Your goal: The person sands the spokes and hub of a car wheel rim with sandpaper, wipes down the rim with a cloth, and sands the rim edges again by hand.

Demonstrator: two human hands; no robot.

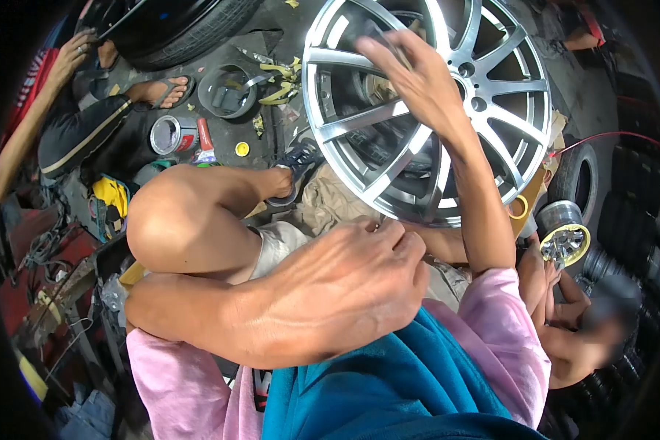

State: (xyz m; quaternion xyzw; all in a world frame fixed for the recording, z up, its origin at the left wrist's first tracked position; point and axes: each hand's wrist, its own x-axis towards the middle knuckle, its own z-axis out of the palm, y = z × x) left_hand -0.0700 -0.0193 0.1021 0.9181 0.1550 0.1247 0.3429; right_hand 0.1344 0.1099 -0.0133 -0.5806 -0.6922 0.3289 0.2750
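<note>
A silver multi-spoke wheel rim (374, 119) lies tilted in front of me, over a crumpled brown sheet (337, 194). My right hand (425, 84) is above its upper left spokes, somewhat smeared by motion. Between the thumb and fingers shows a thin dark grey piece (378, 33), perhaps sandpaper; its kind is not clear. Bent across my lap, my left hand (345, 282) is closed, knuckles up, near the rim's lower edge. Its curled fingers hide whatever may be inside. A blue cloth (389, 381) hangs over my pink shirt.
At left, an open paint can (166, 136) and a dark bucket (227, 92) stand on the floor near another person's sandalled foot (158, 92). A tire (198, 33) is at the top. At right, a person holds a yellow-rimmed wheel (567, 244) beside another tire (577, 176).
</note>
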